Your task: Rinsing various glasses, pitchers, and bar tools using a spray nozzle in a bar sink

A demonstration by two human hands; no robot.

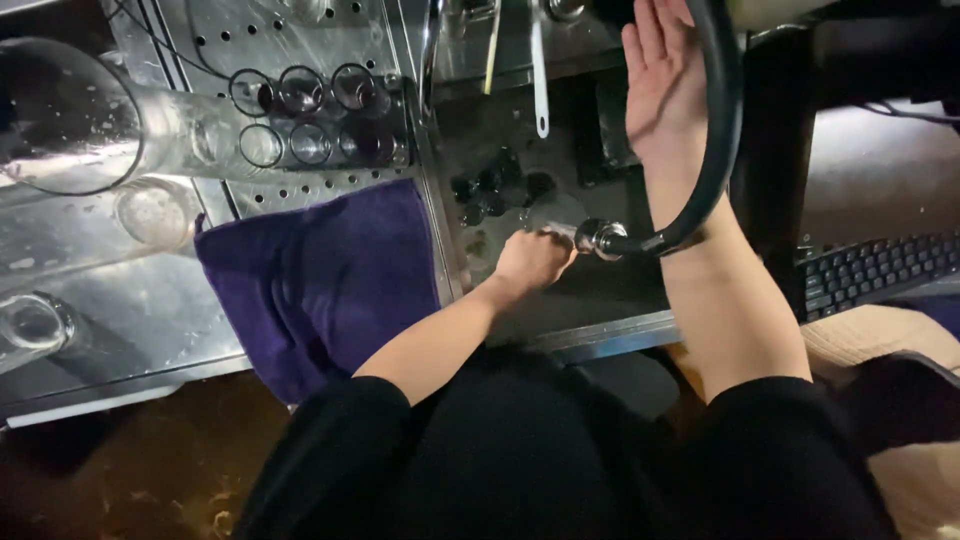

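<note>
Just right of the purple towel [320, 270] on the steel surface [130, 320], the left hand [532, 258] is curled; what it grips I cannot tell. Touching it, the spray nozzle [600, 238] points left, likely slippery and stiff; its black hose [715, 130] arcs past the open, empty right hand [662, 85].

Head camera, looking steeply down from above the person's chest.

The single view sat on the person's head and faced almost straight down over a steel sink [560, 300] and the draining counter [130, 320] to its left, close enough that both forearms and the dark-clothed torso filled the lower half. The left hand [533, 260] lay near the centre of the frame, the right hand [662, 85] near the top edge. No second view was given to overlap with.
</note>
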